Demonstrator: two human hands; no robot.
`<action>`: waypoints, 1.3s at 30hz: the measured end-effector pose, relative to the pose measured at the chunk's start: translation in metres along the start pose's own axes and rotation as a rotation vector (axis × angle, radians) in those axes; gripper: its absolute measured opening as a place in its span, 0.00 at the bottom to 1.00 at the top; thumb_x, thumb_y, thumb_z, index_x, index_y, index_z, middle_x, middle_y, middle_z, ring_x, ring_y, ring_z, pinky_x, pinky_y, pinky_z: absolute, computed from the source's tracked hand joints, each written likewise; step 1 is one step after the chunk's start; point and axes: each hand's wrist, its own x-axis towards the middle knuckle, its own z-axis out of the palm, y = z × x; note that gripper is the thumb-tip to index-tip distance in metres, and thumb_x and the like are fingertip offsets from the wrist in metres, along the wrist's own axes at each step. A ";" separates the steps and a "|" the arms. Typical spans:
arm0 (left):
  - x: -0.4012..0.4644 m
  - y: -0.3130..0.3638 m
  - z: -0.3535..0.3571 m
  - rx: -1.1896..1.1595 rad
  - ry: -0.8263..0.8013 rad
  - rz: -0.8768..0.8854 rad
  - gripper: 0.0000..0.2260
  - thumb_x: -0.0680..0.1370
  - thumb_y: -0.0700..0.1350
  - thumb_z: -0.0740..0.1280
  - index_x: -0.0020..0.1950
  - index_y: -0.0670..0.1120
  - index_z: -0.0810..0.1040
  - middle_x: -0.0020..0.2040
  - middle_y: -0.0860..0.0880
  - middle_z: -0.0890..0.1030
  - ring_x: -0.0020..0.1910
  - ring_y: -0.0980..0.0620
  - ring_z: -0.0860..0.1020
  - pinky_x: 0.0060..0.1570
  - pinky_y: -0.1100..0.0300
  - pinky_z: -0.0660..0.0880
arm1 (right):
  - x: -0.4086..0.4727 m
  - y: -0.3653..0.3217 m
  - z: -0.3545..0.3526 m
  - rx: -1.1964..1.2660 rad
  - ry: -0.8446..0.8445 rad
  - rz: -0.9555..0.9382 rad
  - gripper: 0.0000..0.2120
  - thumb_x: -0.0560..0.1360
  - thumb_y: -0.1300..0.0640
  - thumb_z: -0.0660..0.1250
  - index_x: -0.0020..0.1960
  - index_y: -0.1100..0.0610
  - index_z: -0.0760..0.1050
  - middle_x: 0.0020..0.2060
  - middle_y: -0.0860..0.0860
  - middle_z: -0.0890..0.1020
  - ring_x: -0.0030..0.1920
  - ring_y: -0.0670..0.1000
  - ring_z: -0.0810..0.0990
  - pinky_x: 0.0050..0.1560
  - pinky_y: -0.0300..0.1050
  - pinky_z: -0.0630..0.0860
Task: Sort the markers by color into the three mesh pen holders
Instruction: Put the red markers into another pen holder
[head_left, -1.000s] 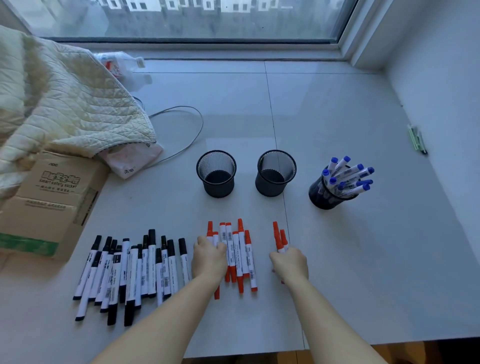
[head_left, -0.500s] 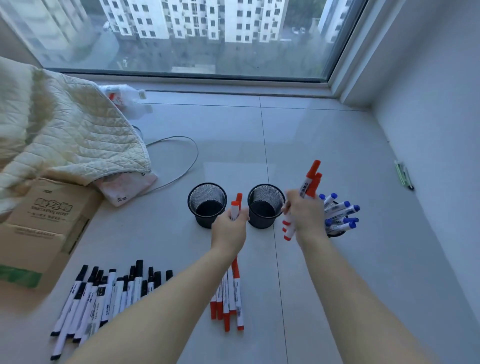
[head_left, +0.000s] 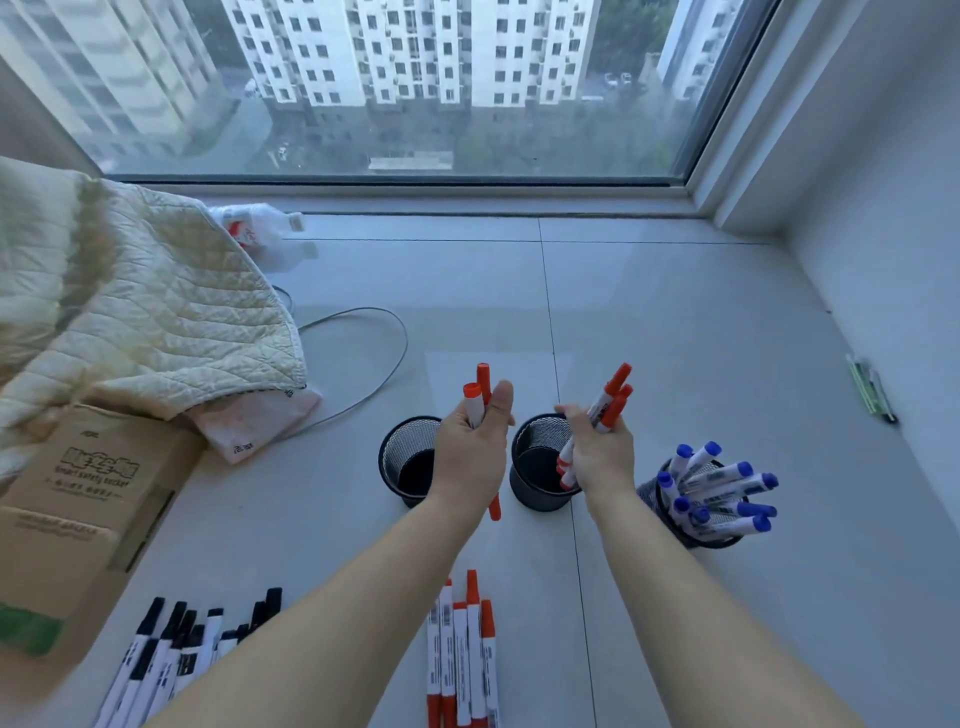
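You face a pale tiled ledge (head_left: 675, 322) holding 3 mesh pen holders (head_left: 408, 462), loose red markers (head_left: 462, 654), black markers (head_left: 171, 654), a quilt (head_left: 130, 312) and a cardboard box (head_left: 78, 499).

— Where did the light come from?
— Cool, even daylight poured through the window (head_left: 415, 104) and washed over the pale floor (head_left: 675, 322), leaving a soft sheen on the tiles.
— Shadows?
— Faint ones only, beside the mesh holders (head_left: 540, 462).
— Sharpness?
— Centre was crisp. The window frame bowed with wide-angle distortion, and the quilt (head_left: 130, 312) smeared at the left edge.
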 end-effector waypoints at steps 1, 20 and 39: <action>0.002 0.002 0.002 -0.018 -0.013 0.013 0.19 0.76 0.56 0.63 0.33 0.44 0.65 0.27 0.49 0.64 0.27 0.52 0.62 0.33 0.56 0.62 | -0.001 0.007 0.001 -0.019 0.006 -0.008 0.09 0.72 0.50 0.67 0.45 0.56 0.75 0.27 0.55 0.73 0.24 0.52 0.71 0.28 0.43 0.72; 0.004 -0.053 0.040 -0.030 -0.018 -0.019 0.21 0.75 0.60 0.60 0.33 0.45 0.74 0.35 0.47 0.80 0.32 0.54 0.77 0.39 0.59 0.73 | -0.028 0.049 -0.018 -0.028 0.018 -0.113 0.08 0.72 0.54 0.68 0.35 0.48 0.73 0.31 0.65 0.79 0.28 0.64 0.78 0.28 0.46 0.74; -0.031 -0.070 0.009 0.252 -0.093 0.060 0.03 0.75 0.45 0.67 0.46 0.53 0.76 0.43 0.56 0.78 0.40 0.68 0.75 0.37 0.79 0.68 | -0.049 0.051 -0.030 -0.013 0.081 -0.161 0.05 0.73 0.53 0.68 0.44 0.46 0.72 0.40 0.42 0.79 0.38 0.34 0.77 0.38 0.25 0.71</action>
